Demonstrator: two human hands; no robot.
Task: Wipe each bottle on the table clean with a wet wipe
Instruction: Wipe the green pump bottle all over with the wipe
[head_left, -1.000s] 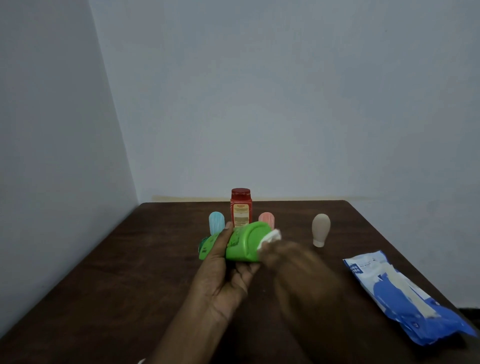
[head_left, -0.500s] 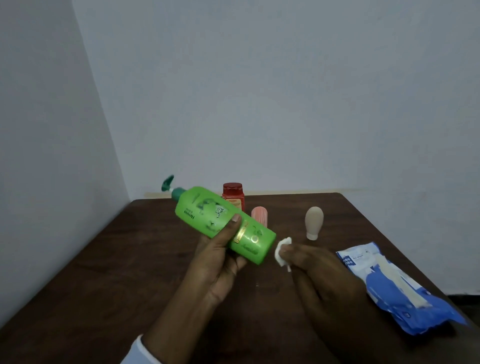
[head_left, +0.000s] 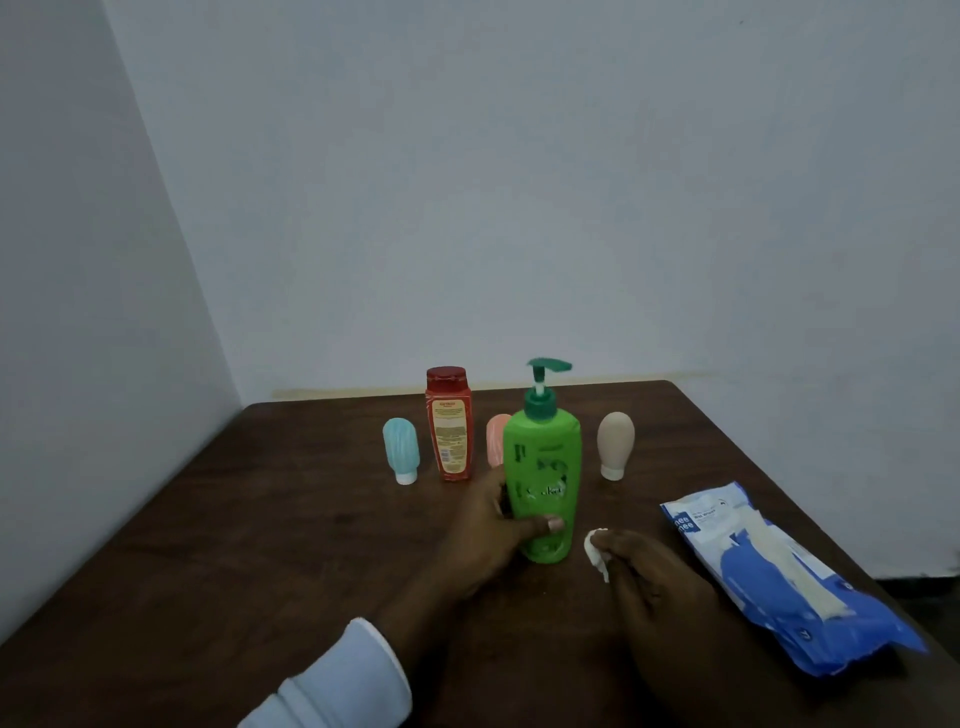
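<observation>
Head view shows the green pump bottle standing upright on the dark desk. The left hand has its grip closed around the lower part of this bottle, thumb across the front. Just beside it on the right, the right hand rests on the desk, its grip pinching a crumpled white wet wipe. Behind stand a blue bottle, a red bottle, a pink bottle partly hidden and a beige bottle. A blue wipes pack lies at the right.

The wipes pack reads "nee nee", possibly clipped.
</observation>
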